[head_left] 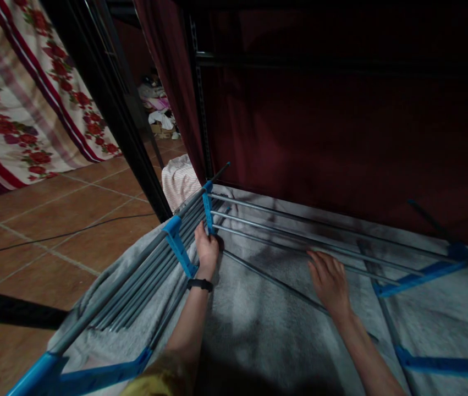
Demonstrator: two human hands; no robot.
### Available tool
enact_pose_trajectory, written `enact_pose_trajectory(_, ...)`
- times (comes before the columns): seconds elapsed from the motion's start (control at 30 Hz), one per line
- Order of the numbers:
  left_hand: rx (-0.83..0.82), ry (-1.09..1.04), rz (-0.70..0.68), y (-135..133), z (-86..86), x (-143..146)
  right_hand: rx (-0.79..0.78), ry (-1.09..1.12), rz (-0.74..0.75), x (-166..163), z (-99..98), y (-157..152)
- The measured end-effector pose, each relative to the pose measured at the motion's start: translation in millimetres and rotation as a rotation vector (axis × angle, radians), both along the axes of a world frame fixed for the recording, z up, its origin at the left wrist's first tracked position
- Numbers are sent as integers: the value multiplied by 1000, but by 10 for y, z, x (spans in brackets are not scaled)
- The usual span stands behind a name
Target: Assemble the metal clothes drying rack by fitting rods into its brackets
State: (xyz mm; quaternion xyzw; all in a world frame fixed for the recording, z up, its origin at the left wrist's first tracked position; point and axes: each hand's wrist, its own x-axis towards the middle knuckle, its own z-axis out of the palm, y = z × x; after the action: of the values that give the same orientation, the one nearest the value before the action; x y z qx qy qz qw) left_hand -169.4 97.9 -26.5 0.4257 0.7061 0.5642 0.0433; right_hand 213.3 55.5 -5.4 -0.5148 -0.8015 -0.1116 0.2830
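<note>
Now left hand [206, 248] in clenched grip on blue bracket [208, 212], right hand [329, 280] flat, released, on rods [299, 234].

rack [299, 231] on blanket [258, 324], curtain [341, 121] behind

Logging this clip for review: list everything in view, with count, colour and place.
drying rack: one, grey rods with blue plastic joints, lying across the blanket
blanket: one, grey, spread under the rack
curtain: one, dark red, hanging behind the rack
floral cloth: one, cream with red flowers, far left
cable: one, black, on the brown tiled floor
wristband: one, black, on the left wrist
left hand: gripping a blue joint of the rack
right hand: open, fingers resting on a grey rod
</note>
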Motion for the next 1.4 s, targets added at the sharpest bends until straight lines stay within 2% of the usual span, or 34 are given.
enact_pose_trajectory(0.17, -88, -30, 20, -201, -122, 0, -179, -73, 70, -444, -292, -397)
enact_pose_trajectory(0.3, -150, -85, 8, -208, -193, -74, -245, -154, 58, -594, -389, -416)
enact_pose_trajectory(0.43, -158, -234, 13, -132, -222, -131, -227, -139, 38, -466, -363, -294)
enact_pose_trajectory(0.67, -126, -256, 13, -91, -249, -110, -190, -58, -3, -202, -399, -117)
enact_pose_trajectory(0.83, -119, -313, -61, -87, -228, -135, -213, -64, -12, -223, -410, -14)
enact_pose_trajectory(1.17, -161, -238, -75, -92, -203, -129, -298, -50, -46, -277, -461, 162)
enact_pose_trajectory(1.4, -139, -183, -106, -107, -200, -113, -347, -33, -69, -297, -422, 172)
